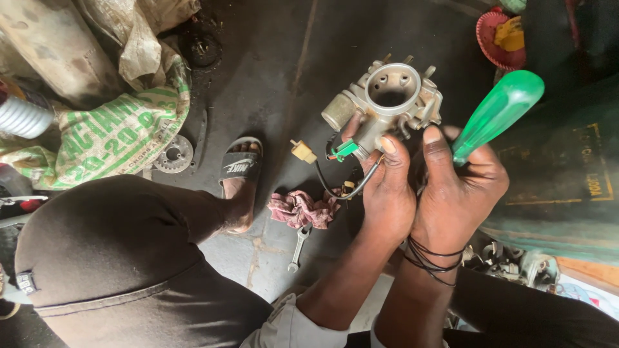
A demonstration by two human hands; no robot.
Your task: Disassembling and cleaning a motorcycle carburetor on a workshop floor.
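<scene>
Left hand (387,193) clamped on the carburetor (387,103), body sitting just above its fingertips. Right hand (461,187) closed around the green-handled screwdriver (496,113), handle slanting up-right, shaft hidden toward the carburetor.

dark stained concrete floor (271,71) strewn with a printed sack (109,138).

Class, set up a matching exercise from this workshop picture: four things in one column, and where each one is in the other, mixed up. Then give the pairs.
Things
1. carburettor
2. screwdriver
3. spanner
4. rag

Places
A. in the right hand
B. on the floor below the rag
C. in the left hand
D. on the floor beside the sandalled foot

Pairs: 1-C, 2-A, 3-B, 4-D
</scene>
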